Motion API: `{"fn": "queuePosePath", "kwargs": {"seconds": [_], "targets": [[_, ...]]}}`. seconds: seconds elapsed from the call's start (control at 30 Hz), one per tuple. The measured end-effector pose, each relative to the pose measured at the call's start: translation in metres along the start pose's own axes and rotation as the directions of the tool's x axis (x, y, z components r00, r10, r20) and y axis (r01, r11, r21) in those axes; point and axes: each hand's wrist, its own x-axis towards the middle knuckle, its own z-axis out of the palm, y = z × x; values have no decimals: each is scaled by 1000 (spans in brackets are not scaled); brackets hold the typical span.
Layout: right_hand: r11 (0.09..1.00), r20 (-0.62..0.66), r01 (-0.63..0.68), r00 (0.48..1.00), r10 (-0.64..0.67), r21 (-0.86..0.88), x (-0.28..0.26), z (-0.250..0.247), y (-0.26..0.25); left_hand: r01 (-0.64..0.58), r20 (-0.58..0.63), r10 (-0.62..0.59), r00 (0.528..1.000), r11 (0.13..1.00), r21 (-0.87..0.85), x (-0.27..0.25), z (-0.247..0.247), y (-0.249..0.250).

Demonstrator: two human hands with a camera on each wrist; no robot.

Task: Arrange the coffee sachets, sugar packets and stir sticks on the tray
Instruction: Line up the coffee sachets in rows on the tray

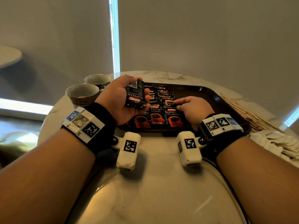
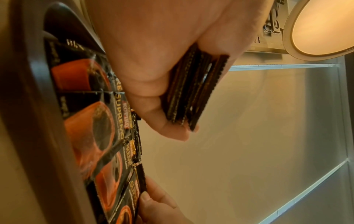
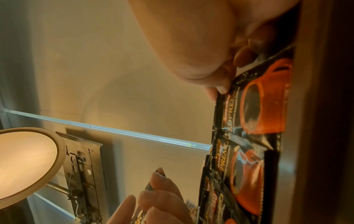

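My left hand [image 1: 144, 87] hovers over the left part of the dark brown tray [image 1: 210, 94] and grips a small stack of black coffee sachets [image 1: 135, 97], seen edge-on in the left wrist view [image 2: 191, 91]. Several more sachets [image 1: 158, 118] lie face up in overlapping rows on the tray. My right hand [image 1: 176, 104] is low over the rightmost row, where thumb and forefinger pinch the top edge of a laid sachet [image 3: 254, 106]. Wooden stir sticks [image 1: 247, 110] and pale sugar packets [image 1: 283, 143] lie on the table right of the tray.
Two empty cups [image 1: 82, 92] [image 1: 97, 79] stand on the round marble table [image 1: 153, 183] left of the tray. The tray's right half is bare. A wall with blinds is close behind the table.
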Motion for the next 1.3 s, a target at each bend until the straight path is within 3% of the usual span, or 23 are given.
{"fn": "queuePosePath", "kwargs": {"seconds": [0.23,0.43,0.67,0.83,1.0,1.07,1.13,1.23,1.3], "targets": [[998,-55,53,997,-52,27,-6,0,2,8,0,-8,1000,1000,-21,-4,3,1],[951,-146,214,972,-185,223,-19,-4,3,-7,19,7,1000,1000,-2,-6,6,0],[846,5,485,867,-499,220,-36,8,-9,2,-61,1,998,998,55,-6,9,-2],[833,190,502,817,-545,234,-50,16,-16,35,-40,-29,999,989,142,-8,11,-4],[828,214,529,801,-560,187,-48,14,-15,36,-25,-33,999,988,153,-8,11,-4],[806,165,568,790,-591,168,-50,14,-16,19,-28,-15,999,990,143,-8,10,-4],[773,21,616,780,-625,151,-49,15,-16,7,-22,-4,1000,992,123,-6,9,-4],[801,-210,568,820,-532,191,-36,14,-11,10,-48,-8,999,999,38,-4,8,-1],[832,-255,508,854,-453,224,-27,12,-6,-19,-67,18,998,1000,-11,-4,8,2]]}}
